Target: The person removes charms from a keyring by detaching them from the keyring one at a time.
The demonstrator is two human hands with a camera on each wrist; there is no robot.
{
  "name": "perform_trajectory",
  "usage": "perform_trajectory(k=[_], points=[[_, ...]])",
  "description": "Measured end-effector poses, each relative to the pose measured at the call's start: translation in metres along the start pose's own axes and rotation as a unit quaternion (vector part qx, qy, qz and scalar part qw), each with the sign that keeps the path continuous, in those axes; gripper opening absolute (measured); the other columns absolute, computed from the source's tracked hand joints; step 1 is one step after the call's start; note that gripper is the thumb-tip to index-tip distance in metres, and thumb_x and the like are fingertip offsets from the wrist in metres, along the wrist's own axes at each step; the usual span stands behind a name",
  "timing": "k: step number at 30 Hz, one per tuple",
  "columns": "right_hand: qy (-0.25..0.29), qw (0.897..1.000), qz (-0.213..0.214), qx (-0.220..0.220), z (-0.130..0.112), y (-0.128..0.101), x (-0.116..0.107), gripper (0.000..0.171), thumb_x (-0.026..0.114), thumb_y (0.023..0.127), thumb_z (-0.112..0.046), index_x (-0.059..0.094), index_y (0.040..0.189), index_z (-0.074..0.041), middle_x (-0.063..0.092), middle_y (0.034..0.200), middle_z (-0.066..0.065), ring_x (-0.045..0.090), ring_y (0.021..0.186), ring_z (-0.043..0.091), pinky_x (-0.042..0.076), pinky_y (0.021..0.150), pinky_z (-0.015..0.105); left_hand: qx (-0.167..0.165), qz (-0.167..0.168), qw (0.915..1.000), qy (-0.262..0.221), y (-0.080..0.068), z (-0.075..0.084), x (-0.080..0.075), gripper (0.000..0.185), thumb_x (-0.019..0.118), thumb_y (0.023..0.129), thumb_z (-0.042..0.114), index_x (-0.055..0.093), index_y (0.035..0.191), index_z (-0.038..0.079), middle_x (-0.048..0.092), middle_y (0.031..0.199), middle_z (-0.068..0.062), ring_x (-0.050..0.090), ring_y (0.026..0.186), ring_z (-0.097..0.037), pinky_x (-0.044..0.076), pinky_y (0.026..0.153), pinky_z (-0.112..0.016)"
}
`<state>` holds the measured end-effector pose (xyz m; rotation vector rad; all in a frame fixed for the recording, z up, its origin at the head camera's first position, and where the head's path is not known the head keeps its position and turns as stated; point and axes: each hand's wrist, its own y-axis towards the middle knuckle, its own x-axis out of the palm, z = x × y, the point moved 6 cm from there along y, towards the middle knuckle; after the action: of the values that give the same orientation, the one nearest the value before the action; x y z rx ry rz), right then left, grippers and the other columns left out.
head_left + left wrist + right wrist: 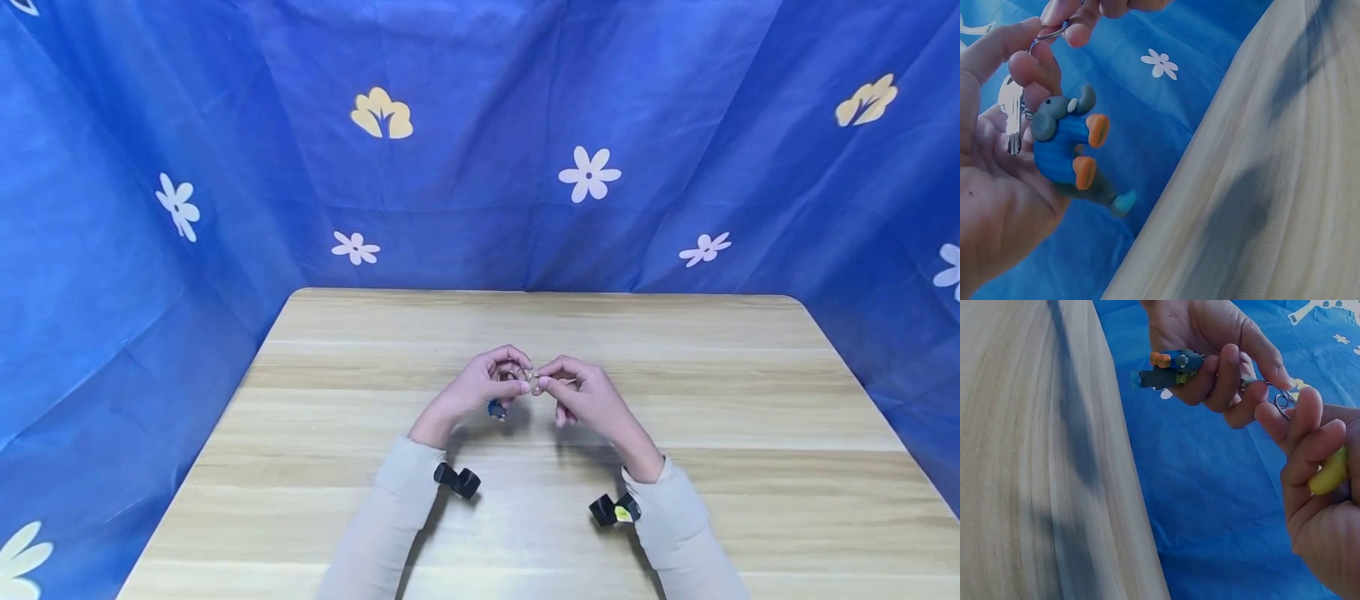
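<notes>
Over the middle of the table, my left hand (476, 385) and right hand (591, 398) meet at a metal key ring (1054, 32). The left hand pinches it between thumb and fingers. From that hand dangle an elephant charm (1063, 147) in blue with orange feet, and a silver key (1014, 119) against the palm. Beside the elephant is a grey piece with a light-blue tip (1124, 201). The right hand's fingertips pinch a small ring (1280, 403) touching the left hand's ring. A yellow, curved charm (1330, 474) lies within the right hand's curled fingers, partly hidden.
The wooden table (300, 467) spreads under both hands. A blue curtain (480, 167) with white and yellow flowers stands behind and at both sides. Black wrist cameras (457, 481) sit at the sleeve cuffs.
</notes>
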<state>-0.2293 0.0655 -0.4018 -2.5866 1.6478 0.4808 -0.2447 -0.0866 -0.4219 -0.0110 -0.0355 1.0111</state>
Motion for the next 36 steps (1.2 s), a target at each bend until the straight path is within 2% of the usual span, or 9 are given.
perform_trajectory(k=[4, 9, 13, 17, 19, 23, 25, 30, 36], points=[[-0.002, 1.000, 0.010, -0.005, 0.0005, 0.0008, -0.0012, 0.016, 0.060, 0.094, -0.012, 0.065, 0.103, -0.001, 0.072, 0.085, 0.014, 0.056, 0.041, 0.023, 0.045, 0.038, 0.032, 0.003, 0.001, 1.0000, 0.003, 0.0000, 0.0016, 0.0001, 0.034, 0.065, 0.086, 0.005, 0.056, 0.117, -0.003, 0.060, 0.081, 0.004, 0.047, 0.059, -0.008, 0.042, 0.052, -0.020], [0.003, 1.000, 0.023, -0.001, 0.0031, 0.0006, -0.0053, 0.015, 0.060, 0.094, -0.011, 0.065, 0.102, 0.000, 0.071, 0.080, 0.003, 0.058, 0.044, 0.023, 0.046, 0.039, 0.032, -0.008, -0.003, 0.9999, 0.011, -0.0008, 0.0007, -0.0006, 0.038, 0.065, 0.087, 0.008, 0.059, 0.124, 0.001, 0.060, 0.084, 0.003, 0.047, 0.061, -0.009, 0.042, 0.053, -0.020], [0.004, 1.000, 0.030, -0.001, 0.0051, 0.0005, -0.0080, 0.014, 0.060, 0.094, -0.010, 0.066, 0.101, 0.000, 0.072, 0.081, 0.009, 0.058, 0.044, 0.023, 0.046, 0.039, 0.033, -0.012, -0.002, 0.9996, 0.025, -0.0019, 0.0003, -0.0010, 0.038, 0.066, 0.088, 0.010, 0.060, 0.125, 0.004, 0.060, 0.083, 0.002, 0.049, 0.061, -0.010, 0.043, 0.054, -0.021], [0.001, 1.000, 0.026, 0.001, 0.0064, 0.0003, -0.0085, 0.015, 0.060, 0.094, -0.011, 0.066, 0.101, 0.000, 0.072, 0.082, 0.014, 0.059, 0.045, 0.027, 0.045, 0.039, 0.033, -0.012, 0.006, 0.9988, 0.047, -0.0023, -0.0005, -0.0021, 0.037, 0.068, 0.088, 0.013, 0.062, 0.123, 0.006, 0.063, 0.084, 0.002, 0.050, 0.060, -0.011, 0.044, 0.053, -0.022], [-0.001, 1.000, 0.026, 0.003, 0.0068, 0.0003, -0.0088, 0.015, 0.060, 0.095, -0.012, 0.066, 0.102, 0.000, 0.072, 0.080, 0.008, 0.058, 0.046, 0.030, 0.045, 0.039, 0.034, -0.009, 0.012, 0.9981, 0.059, -0.0021, -0.0004, -0.0030, 0.036, 0.069, 0.087, 0.015, 0.063, 0.121, 0.006, 0.065, 0.087, 0.002, 0.052, 0.061, -0.011, 0.044, 0.054, -0.022], [0.003, 1.000, 0.026, 0.001, 0.0060, 0.0011, -0.0090, 0.015, 0.060, 0.095, -0.013, 0.066, 0.102, -0.002, 0.070, 0.075, -0.007, 0.056, 0.045, 0.032, 0.042, 0.038, 0.028, 0.003, 0.024, 0.9972, 0.071, -0.0015, 0.0019, -0.0043, 0.036, 0.072, 0.084, 0.015, 0.065, 0.117, 0.003, 0.067, 0.089, 0.003, 0.056, 0.067, -0.012, 0.046, 0.057, -0.021], [0.008, 1.000, 0.023, -0.002, 0.0046, 0.0013, -0.0084, 0.015, 0.059, 0.095, -0.013, 0.065, 0.103, -0.001, 0.071, 0.077, -0.001, 0.054, 0.044, 0.026, 0.039, 0.038, 0.024, 0.009, 0.027, 0.9973, 0.068, -0.0016, 0.0034, -0.0043, 0.034, 0.072, 0.083, 0.012, 0.065, 0.115, 0.000, 0.067, 0.086, 0.005, 0.056, 0.067, -0.011, 0.046, 0.057, -0.021], [0.016, 1.000, 0.015, -0.004, 0.0008, 0.0007, -0.0061, 0.016, 0.058, 0.095, -0.009, 0.064, 0.105, 0.003, 0.069, 0.087, 0.026, 0.053, 0.045, 0.009, 0.037, 0.039, 0.020, 0.019, 0.024, 0.9981, 0.053, -0.0019, 0.0060, -0.0020, 0.032, 0.072, 0.081, 0.005, 0.062, 0.110, -0.007, 0.068, 0.082, 0.008, 0.058, 0.069, -0.005, 0.048, 0.058, -0.019], [0.015, 1.000, 0.009, -0.003, -0.0005, 0.0003, -0.0031, 0.017, 0.058, 0.095, -0.008, 0.063, 0.105, 0.004, 0.069, 0.086, 0.024, 0.054, 0.046, 0.007, 0.040, 0.041, 0.023, 0.012, 0.020, 0.9989, 0.040, -0.0019, 0.0035, -0.0015, 0.029, 0.074, 0.079, 0.004, 0.062, 0.103, -0.006, 0.069, 0.081, 0.008, 0.060, 0.069, -0.005, 0.047, 0.057, -0.019]])
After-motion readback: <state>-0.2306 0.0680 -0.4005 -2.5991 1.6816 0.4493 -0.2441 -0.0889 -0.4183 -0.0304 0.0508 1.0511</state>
